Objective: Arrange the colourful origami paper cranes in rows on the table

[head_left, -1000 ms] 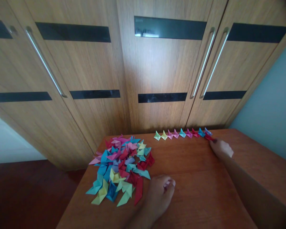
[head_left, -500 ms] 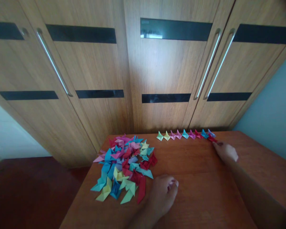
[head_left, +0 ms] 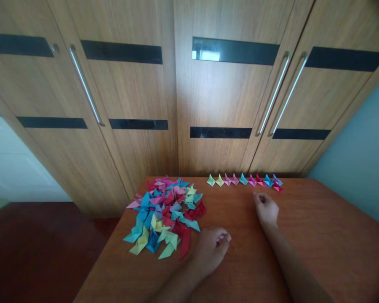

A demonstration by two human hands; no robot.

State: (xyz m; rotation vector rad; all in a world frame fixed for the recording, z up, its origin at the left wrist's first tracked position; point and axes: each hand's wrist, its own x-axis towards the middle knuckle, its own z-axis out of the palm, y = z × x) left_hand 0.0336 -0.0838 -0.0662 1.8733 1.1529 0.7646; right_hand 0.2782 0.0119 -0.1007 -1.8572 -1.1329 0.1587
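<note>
paper pieces, folded to points, sit in two groups on the reddish-brown table (head_left: 328,227) that i watch through the head camera. at the left lies a loose pile (head_left: 169,200) in pink, red, blue, teal, yellow, green and lavender, the shapes overlapping. along the far edge runs a row (head_left: 243,180), which i read from the left as green, yellow, pink, pink, teal, magenta, red, blue and lavender, with one red piece (head_left: 277,188) just in front of its right end.

my left hand (head_left: 212,248) is just right of the pile, near a long red fold (head_left: 185,243); its fingers curl inward, and i cannot tell whether they close on anything. my right hand (head_left: 267,209) is on the near side of the row, apart from it, thumb and forefinger narrow together; from this distance i cannot tell if something sits between them.

behind stands a wood-grain wardrobe (head_left: 219,92) with silver handles (head_left: 86,86) and black strips (head_left: 235,51), one catching a bright reflection. any lettering on the paper would be too small for me to read.
</note>
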